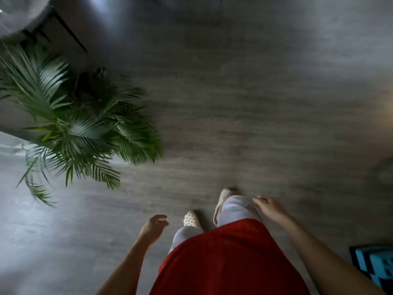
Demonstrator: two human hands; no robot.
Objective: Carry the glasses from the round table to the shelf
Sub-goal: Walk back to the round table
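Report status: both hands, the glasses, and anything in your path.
Left hand open, empty. Right hand open, empty. No glasses in view. Green leafy palm plant ahead on the left; grey wood-look floor ahead is bare.

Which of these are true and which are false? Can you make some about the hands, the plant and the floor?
1. Both hands are empty. True: the left hand and right hand hold nothing.
2. A leafy green plant stands to the person's left. True.
3. The right hand carries a glass. False: no glass is in it, and its fingers are loosely spread.
4. The floor is bright red carpet. False: it is grey wood-look flooring.
5. The person wears a red top. True.
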